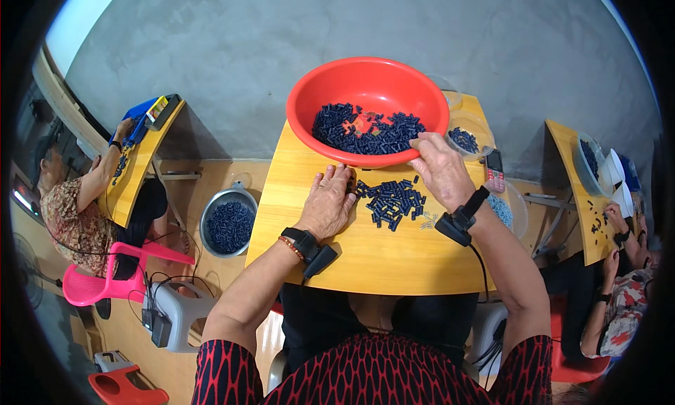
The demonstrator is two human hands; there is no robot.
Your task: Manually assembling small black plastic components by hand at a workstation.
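A wide red plastic basin (365,78) stands at the far side of my yellow table, with many small dark tube-shaped pieces (397,132) inside it. My right hand (444,167) grips its near right rim, thumb and fingers closed on the edge. Flat on the tabletop lies my left hand (329,202), fingers stretched out toward the basin. Its thumb side borders a loose heap of dark tube pieces (394,202) in front of the basin. A few thin light-coloured bits (429,221) lie at the heap's right edge, near my right wrist.
Right of the basin are a clear bowl of dark pieces (464,139), a red phone (495,173) and a tub of pale blue bits (500,211). A metal bowl (228,222) of dark pieces stands on the floor left. Other people sit at tables (151,162) on both sides.
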